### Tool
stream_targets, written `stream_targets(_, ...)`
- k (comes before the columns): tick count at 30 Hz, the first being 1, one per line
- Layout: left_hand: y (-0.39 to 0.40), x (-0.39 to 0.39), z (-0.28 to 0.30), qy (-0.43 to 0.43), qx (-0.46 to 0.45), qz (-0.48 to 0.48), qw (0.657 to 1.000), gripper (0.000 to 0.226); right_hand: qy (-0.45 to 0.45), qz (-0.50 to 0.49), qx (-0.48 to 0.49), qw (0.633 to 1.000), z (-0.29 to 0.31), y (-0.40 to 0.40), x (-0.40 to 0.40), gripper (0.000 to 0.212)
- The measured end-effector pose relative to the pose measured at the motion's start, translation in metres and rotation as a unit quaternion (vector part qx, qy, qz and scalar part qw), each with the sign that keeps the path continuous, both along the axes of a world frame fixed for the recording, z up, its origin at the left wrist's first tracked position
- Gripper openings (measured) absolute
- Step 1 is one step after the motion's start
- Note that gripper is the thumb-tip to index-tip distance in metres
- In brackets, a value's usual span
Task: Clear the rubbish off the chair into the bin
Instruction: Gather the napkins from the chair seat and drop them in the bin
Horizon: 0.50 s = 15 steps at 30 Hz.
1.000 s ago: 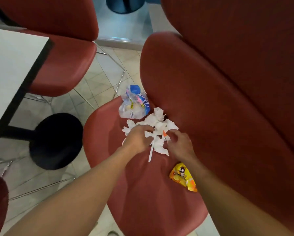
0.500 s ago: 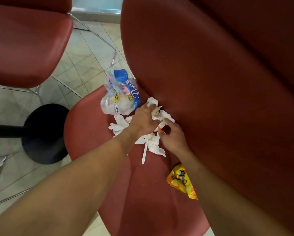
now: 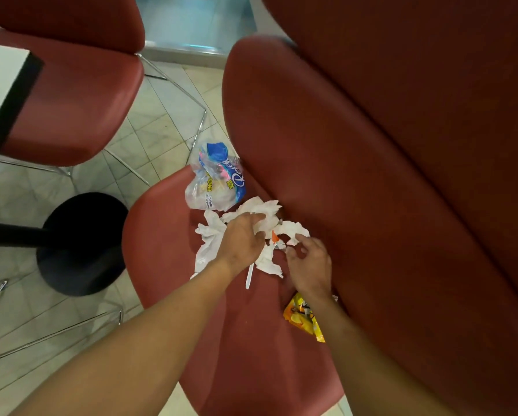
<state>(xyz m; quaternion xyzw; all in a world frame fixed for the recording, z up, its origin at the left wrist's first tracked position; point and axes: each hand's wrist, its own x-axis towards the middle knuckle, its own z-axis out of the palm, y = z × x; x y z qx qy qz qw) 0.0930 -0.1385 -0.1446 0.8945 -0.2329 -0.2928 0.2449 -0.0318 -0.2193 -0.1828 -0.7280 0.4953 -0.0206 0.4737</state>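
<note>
A red chair seat carries a heap of crumpled white paper tissues. My left hand lies on the heap with its fingers closed on the tissues. My right hand is just right of the heap, fingers spread, touching a tissue scrap near a small orange piece. A white plastic utensil sticks out from under the tissues. A clear and blue plastic wrapper sits at the seat's far edge. A yellow snack packet lies under my right forearm. No bin is in view.
The chair's red backrest rises on the right. Another red chair stands at the upper left over a tiled floor. A white table with a dark edge and its black round base are on the left.
The view has shifted back. My left hand has stayed on the tissues and bunched them. My right hand has drawn slightly back to the right and spread its fingers.
</note>
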Motion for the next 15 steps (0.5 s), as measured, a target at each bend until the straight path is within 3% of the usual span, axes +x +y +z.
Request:
stream_targets(5, 0.026, -0.024, 0.037, -0.005, -0.014, 0.079, 0.997, 0.026, -0.021, -0.049, -0.058, 0.997, 0.041, 0.013, -0.008, 0.024)
stream_targets(10, 0.075, -0.054, 0.073, -0.011, -0.033, 0.125, 0.992, 0.024, -0.038, -0.053, -0.055, 0.996, 0.070, 0.046, -0.028, 0.009)
stream_targets(15, 0.142, -0.090, 0.096, -0.013, -0.028, 0.137, 0.990, 0.024, -0.047, -0.026, -0.036, 0.998, 0.095, 0.097, -0.056, 0.007)
